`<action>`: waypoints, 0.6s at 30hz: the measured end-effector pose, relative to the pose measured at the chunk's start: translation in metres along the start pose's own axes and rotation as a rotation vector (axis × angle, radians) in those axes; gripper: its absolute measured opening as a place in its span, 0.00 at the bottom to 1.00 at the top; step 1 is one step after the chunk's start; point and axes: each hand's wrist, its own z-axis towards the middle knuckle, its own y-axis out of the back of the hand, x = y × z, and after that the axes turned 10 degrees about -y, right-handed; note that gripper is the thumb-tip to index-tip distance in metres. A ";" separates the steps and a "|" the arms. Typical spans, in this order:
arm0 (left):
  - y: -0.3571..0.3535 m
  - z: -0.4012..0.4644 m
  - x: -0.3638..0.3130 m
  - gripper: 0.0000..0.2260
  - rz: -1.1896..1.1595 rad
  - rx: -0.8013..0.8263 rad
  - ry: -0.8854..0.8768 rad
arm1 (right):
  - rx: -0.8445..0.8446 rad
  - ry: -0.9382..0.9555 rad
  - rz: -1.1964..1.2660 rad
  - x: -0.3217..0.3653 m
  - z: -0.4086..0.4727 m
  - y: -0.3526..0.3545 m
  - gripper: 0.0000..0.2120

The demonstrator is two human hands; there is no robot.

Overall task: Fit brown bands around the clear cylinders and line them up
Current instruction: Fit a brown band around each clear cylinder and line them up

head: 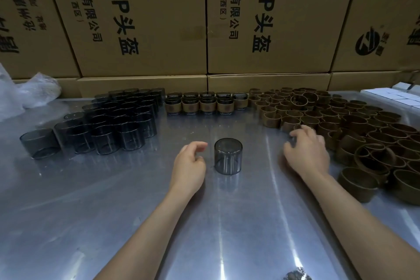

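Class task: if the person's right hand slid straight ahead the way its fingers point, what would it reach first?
Probably the nearest brown bands just beyond the right hand; contact is unclear.

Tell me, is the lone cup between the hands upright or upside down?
Upside down: the cup shows a closed flat top, and its open rim rests on the table.

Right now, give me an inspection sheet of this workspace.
Surface: shiny metal table, glare streaks.
Job's things: lone clear cylinder upright mid-table, unbanded; bare cylinders grouped left; banded cylinders lined up at the back; loose brown bands heaped right.
Clutter: plastic bag far left; white boxes far right.
Hands: left hand beside the lone cylinder, fingers loosely curled, holding nothing; right hand at the band heap's edge, grip unclear.
Cables: nothing seen.
Surroundings: printed cardboard cartons stacked behind.
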 end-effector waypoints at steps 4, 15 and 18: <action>0.001 -0.001 -0.001 0.19 -0.016 0.011 0.004 | 0.063 -0.051 -0.116 -0.001 0.006 -0.001 0.19; 0.002 -0.001 -0.004 0.14 -0.038 0.019 0.017 | -0.115 0.236 0.138 0.016 -0.014 0.005 0.11; 0.002 0.000 -0.006 0.10 -0.058 0.001 0.011 | -0.213 0.490 0.282 0.035 -0.031 0.014 0.09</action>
